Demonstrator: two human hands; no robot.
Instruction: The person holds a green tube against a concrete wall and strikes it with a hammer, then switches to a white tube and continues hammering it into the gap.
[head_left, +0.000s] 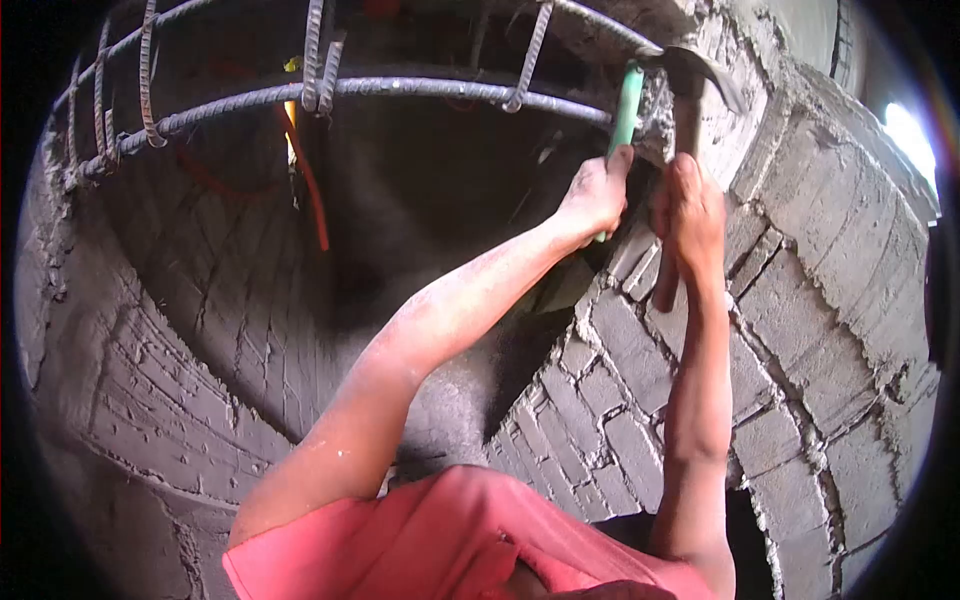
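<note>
My left hand [597, 190] is wrapped round a light green rod-like tool [628, 105], whose upper end stands beside the rough concrete edge [655, 115]. Just right of it, my right hand [692, 215] grips the wooden handle of a hammer [688, 125]. The dark, curved hammer head is up at the concrete, above and right of the green tool's top. Both arms are raised and stretched forward. Whether the hammer head touches the green tool is hard to tell.
Ribbed steel bars [390, 87] cross the top of the view, over a dark opening. An orange tube [312, 190] hangs below them. A rough block wall [790, 330] fills the right side, and bright light [908, 140] shines at the far right.
</note>
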